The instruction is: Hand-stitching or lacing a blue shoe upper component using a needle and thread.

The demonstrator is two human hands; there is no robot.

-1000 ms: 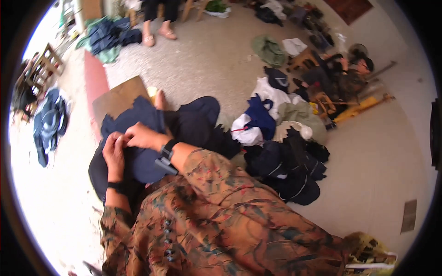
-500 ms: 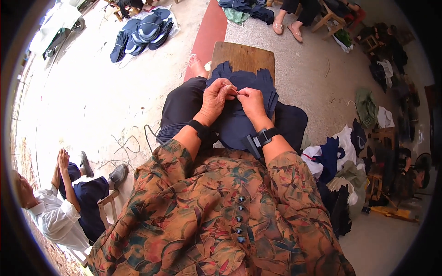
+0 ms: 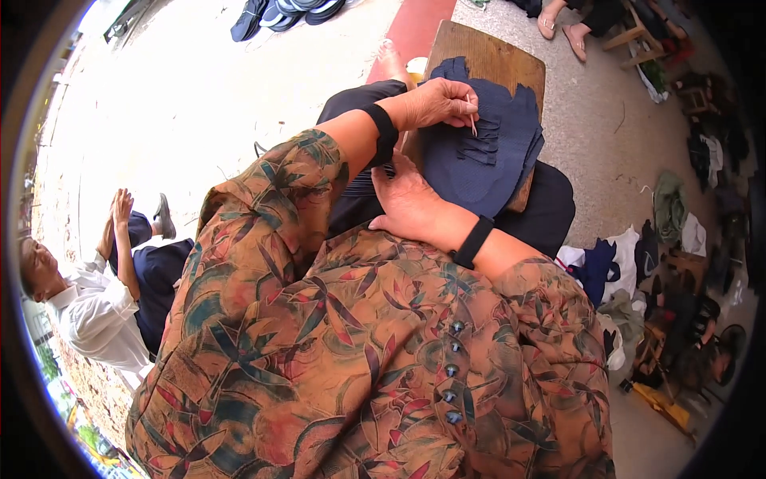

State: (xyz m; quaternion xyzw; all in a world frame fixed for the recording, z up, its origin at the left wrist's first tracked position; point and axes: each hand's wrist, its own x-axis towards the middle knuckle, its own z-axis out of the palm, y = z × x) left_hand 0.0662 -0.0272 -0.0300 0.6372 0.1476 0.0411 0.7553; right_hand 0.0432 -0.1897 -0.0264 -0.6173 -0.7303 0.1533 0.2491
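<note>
My left hand [image 3: 443, 105] is closed in a pinch on a thin pale stick [image 3: 472, 121], its tip pointing down over dark blue cloth pieces [image 3: 467, 180]. The pieces lie stacked on a wooden bench [image 3: 499, 60] between my legs. Narrow slits or folds cross the top piece below the stick, and its upper edges are ragged. Under my left forearm, my right hand [image 3: 411, 199] reaches left to a bundle of dark cords [image 3: 359, 188] by my left thigh. Its thumb is spread from the fingers, whose tips are partly hidden beside the left wrist.
At the left sits a person in a white shirt [image 3: 96, 311]. Dark rounded cloth pieces [image 3: 291, 12] lie on the floor at the far left. Another person's feet [image 3: 574, 41] show at the far right, near a wooden stool [image 3: 634, 36]. Piled clothes [image 3: 602, 267] lie at my right.
My hands have parted. The left has lifted the pale stick slightly away to the right; the right has left the cloth and crossed under the left arm to the cords. The view has shifted.
</note>
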